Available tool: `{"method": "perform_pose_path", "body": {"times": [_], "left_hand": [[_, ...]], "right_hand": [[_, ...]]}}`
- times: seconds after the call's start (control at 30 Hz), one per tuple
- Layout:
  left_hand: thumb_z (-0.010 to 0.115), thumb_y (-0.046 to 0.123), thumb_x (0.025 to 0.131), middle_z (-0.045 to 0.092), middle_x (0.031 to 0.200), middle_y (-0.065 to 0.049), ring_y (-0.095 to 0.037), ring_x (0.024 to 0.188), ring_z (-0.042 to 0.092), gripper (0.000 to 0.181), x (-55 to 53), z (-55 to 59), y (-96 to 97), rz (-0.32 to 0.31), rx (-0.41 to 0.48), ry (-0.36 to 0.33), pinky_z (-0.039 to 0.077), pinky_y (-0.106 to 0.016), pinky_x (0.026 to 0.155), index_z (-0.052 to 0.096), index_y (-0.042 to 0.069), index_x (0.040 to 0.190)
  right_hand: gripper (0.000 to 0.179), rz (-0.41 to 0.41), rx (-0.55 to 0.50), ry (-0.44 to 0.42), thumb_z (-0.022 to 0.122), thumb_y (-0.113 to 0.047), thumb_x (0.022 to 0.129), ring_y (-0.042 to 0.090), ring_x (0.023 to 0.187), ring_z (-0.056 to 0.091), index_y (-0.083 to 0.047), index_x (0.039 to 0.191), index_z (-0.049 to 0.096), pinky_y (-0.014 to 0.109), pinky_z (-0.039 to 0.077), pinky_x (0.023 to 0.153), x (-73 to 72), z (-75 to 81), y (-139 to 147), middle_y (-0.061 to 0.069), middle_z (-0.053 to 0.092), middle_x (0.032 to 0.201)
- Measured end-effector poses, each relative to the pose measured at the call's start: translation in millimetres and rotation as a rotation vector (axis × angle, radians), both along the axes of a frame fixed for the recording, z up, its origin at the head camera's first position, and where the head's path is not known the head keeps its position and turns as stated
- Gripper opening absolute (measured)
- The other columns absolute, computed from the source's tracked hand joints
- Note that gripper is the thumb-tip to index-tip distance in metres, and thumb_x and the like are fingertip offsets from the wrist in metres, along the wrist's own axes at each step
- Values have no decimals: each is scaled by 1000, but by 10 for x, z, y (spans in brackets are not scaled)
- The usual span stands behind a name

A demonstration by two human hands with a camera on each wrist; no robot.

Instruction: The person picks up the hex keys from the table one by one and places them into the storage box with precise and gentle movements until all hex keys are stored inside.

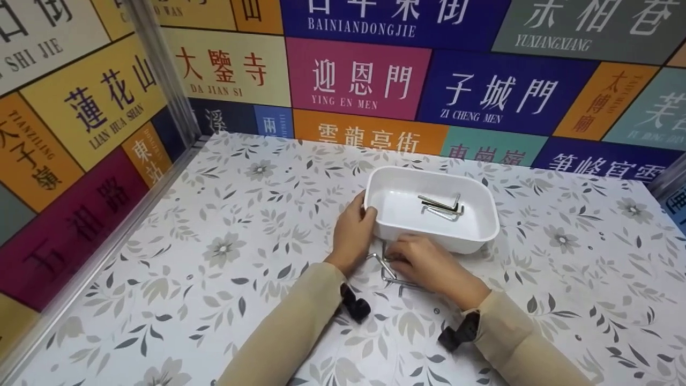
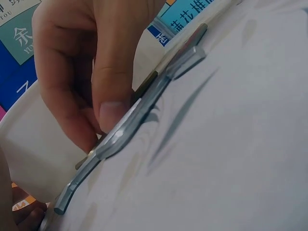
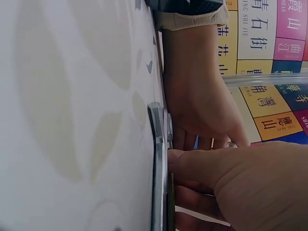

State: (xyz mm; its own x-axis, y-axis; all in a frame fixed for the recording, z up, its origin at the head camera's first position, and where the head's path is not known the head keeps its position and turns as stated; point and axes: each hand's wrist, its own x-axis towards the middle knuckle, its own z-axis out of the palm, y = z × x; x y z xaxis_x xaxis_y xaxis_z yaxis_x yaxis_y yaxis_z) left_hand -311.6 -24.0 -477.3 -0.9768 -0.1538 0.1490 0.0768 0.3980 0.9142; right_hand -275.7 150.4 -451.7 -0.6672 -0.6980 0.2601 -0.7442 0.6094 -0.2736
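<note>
A white plastic box stands on the table, with several hex keys lying inside. My left hand grips its left wall, thumb at the rim. In front of the box, my right hand is down at the tabletop among loose silver hex keys. From the left wrist view, the right thumb and fingers pinch a dark brass-coloured hex key, mostly hidden behind a silver hex key. The right wrist view has silver key shafts beside the right thumb.
A flower-patterned cover lies over the table. Colourful panels with lettering rise behind it and at the left. Black wrist cameras are strapped over both beige sleeves.
</note>
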Motion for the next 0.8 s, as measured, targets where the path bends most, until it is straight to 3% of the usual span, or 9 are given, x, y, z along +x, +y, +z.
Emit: {"method": "perform_pose_path", "body": {"times": [0.17, 0.37, 0.57, 0.8], "left_hand": [[47, 28, 98, 63, 141, -7, -22, 129, 59, 54, -8, -21, 0, 12, -5, 7, 45, -40, 113, 48, 20, 151], [47, 27, 98, 63, 142, -7, -22, 129, 59, 54, -18, -18, 9, -3, 9, 17, 45, -40, 113, 49, 20, 151], [46, 28, 97, 64, 140, -7, -22, 129, 59, 54, -15, -27, 14, 3, -31, 23, 46, -41, 112, 50, 20, 150], [46, 28, 97, 64, 139, -8, -22, 126, 60, 54, -24, -40, 18, 7, -22, 35, 46, -42, 111, 51, 19, 149]], "right_hand": [[6, -20, -16, -52, 75, -12, 86, 17, 85, 68, -13, 92, 75, 34, 58, 80, 7, -18, -21, 0, 71, 92], [4, -34, -36, -69, 74, -10, 86, 16, 82, 66, -14, 87, 74, 34, 57, 79, 6, -46, -23, -1, 69, 88], [4, -50, -37, -82, 74, -11, 87, 16, 80, 64, -12, 85, 72, 35, 56, 78, 21, -65, -32, 0, 67, 84], [10, -60, 7, -30, 72, -12, 89, 16, 75, 59, -12, 81, 65, 34, 52, 71, 43, -52, -51, 0, 62, 80]]}}
